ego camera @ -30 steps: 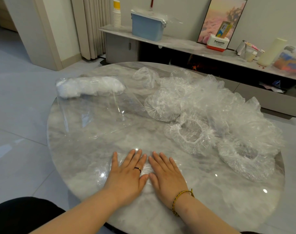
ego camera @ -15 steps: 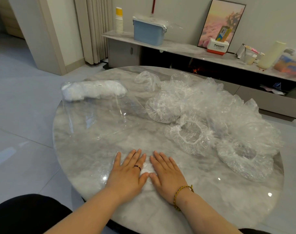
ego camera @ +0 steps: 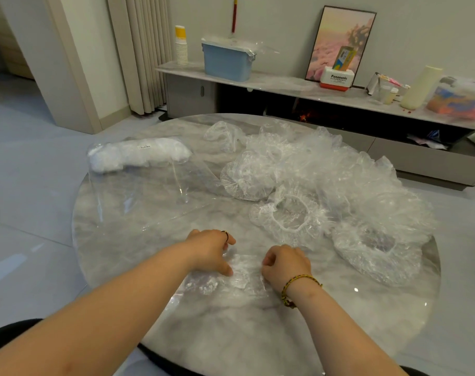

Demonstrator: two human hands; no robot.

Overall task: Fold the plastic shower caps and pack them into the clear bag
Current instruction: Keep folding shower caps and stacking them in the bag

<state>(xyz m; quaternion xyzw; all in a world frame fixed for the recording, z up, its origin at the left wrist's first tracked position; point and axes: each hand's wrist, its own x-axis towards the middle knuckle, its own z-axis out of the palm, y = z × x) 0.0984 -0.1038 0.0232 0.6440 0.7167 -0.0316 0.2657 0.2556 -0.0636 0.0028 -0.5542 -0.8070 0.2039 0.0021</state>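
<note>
A flattened clear shower cap (ego camera: pixel 230 278) lies on the round marble table (ego camera: pixel 230 335) near its front edge. My left hand (ego camera: pixel 209 251) and my right hand (ego camera: pixel 285 264) sit on it with fingers curled, each pinching the plastic. A clear bag (ego camera: pixel 149 191) lies at the table's left, with a white wad of folded caps (ego camera: pixel 138 156) packed at its far end. A heap of loose shower caps (ego camera: pixel 325 175) covers the right half of the table; one open cap (ego camera: pixel 290 215) lies just beyond my right hand.
Behind the table runs a low marble shelf (ego camera: pixel 285 85) carrying a blue bin (ego camera: pixel 226 61), stacked paper cups (ego camera: pixel 181 46), a framed picture (ego camera: pixel 339 42) and small boxes. Pale tiled floor (ego camera: pixel 27 185) lies to the left.
Both hands went from lying flat, pressing the cap, to curled fingers gripping its plastic. They have moved slightly apart. The camera has tilted up a little.
</note>
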